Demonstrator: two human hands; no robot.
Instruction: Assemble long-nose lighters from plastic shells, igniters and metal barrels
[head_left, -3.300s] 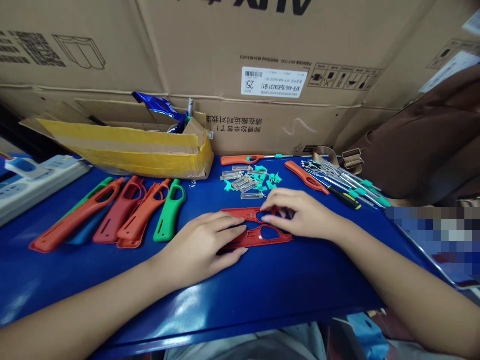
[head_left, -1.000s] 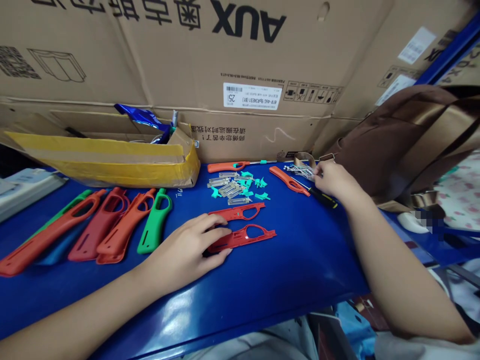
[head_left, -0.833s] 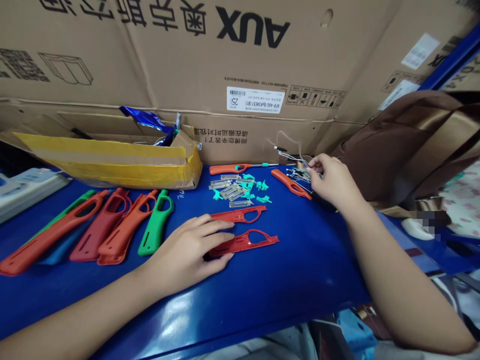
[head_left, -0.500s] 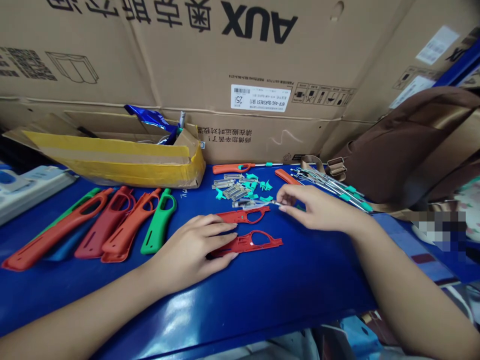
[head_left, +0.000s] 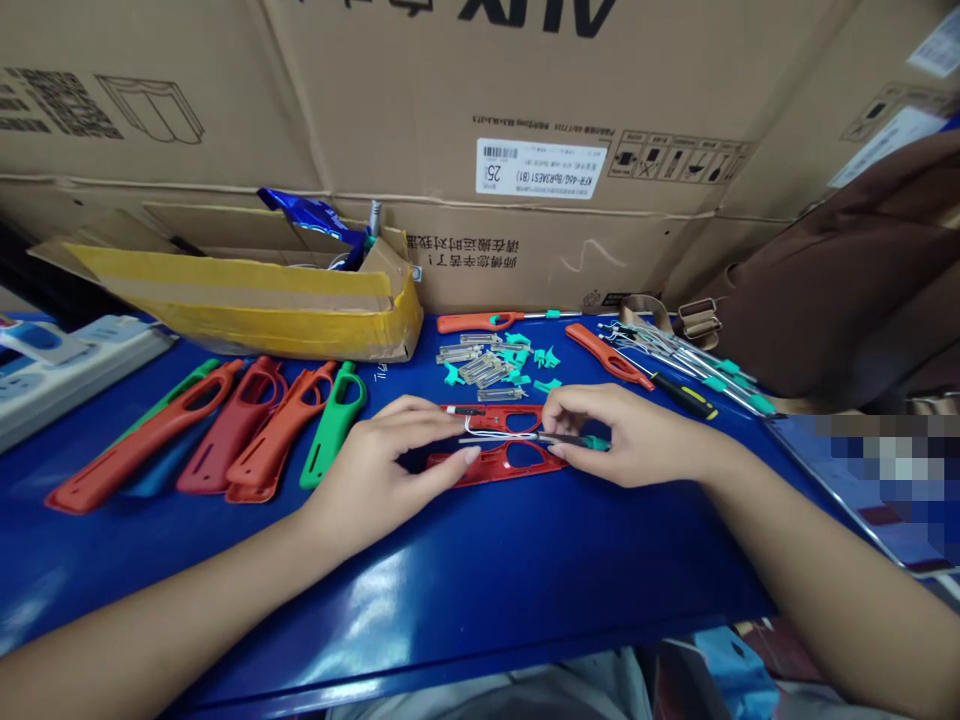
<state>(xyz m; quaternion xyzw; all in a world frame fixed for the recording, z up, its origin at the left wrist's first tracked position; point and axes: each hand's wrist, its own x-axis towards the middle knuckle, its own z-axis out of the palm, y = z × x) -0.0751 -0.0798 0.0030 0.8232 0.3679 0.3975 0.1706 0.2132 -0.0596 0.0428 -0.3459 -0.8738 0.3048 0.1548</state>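
Note:
Two red lighter shell halves lie side by side with their inner faces up on the blue table. My left hand rests over their left ends, thumb and fingers apart. Close to its fingertips are white wires and a small black part. My right hand pinches a thin metal lighter tube with these wires, above the shells' right ends. A green piece shows beneath its fingers. Behind the shells are clear lighter fuel tanks and small green triggers.
Red, orange and green lighter shells lie at left, before a yellow-taped carton. An assembled orange lighter, a screwdriver and several metal tubes lie behind. A power strip stands at far left, a brown bag at right.
My right hand has brought the metal tube and wires from behind over the shell halves. My left hand's fingers have shifted toward the wires. The camera view has tilted down slightly.

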